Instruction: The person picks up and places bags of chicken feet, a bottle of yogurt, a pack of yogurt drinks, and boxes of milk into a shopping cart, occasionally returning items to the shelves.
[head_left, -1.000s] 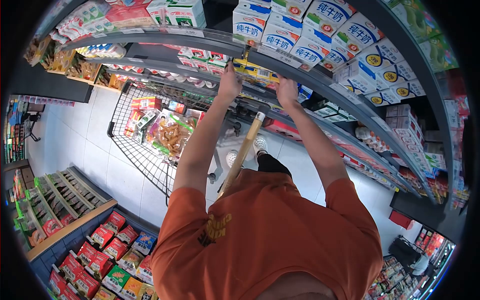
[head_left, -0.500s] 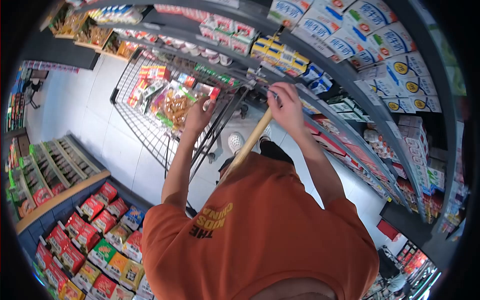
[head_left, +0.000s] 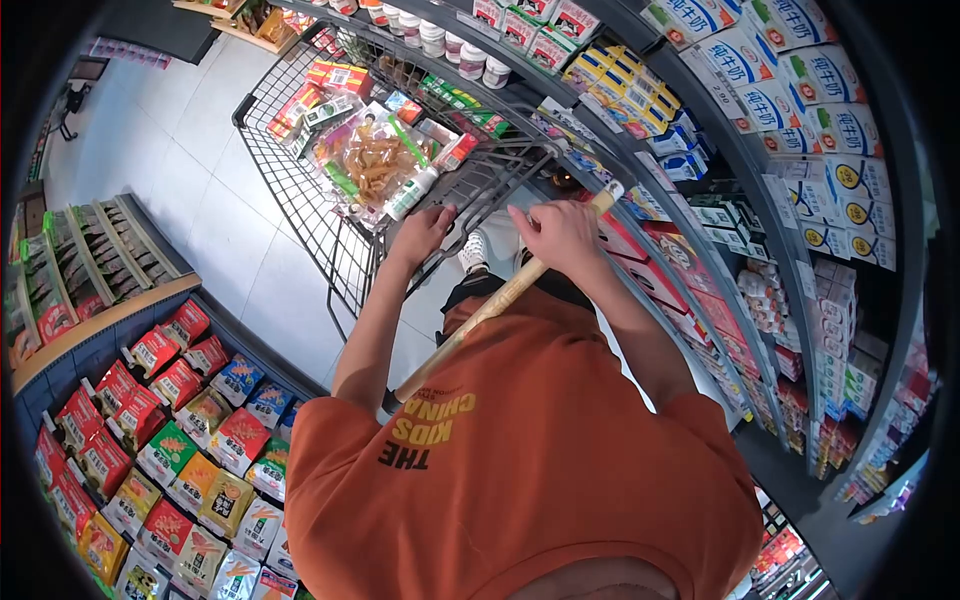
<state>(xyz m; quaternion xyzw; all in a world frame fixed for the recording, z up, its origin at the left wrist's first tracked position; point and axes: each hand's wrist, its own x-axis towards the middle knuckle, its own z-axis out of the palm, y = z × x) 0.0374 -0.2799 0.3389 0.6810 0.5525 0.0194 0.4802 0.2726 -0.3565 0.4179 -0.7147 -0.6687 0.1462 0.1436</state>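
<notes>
A black wire shopping cart stands before me, its yellowish handle slanting across my waist. My right hand is closed over the handle near its far right end, the thumb sticking out to the left. Just behind the goods, over the cart's near part, is my left hand, its fingers loosely bent and nothing visible in them. Close to its fingertips lies a white bottle with a green cap. Beyond the bottle are a clear bag of brown food, a red-and-white box and red-and-yellow packs.
Shelves on the right hold milk cartons and yellow boxes, with white tubs ahead. At lower left a display bin holds bagged snacks. Pale tiled floor runs along the cart's left.
My left hand has drawn back from the goods, and the white bottle now shows beside them. My right hand has turned and settled lower on the handle. The view has shifted.
</notes>
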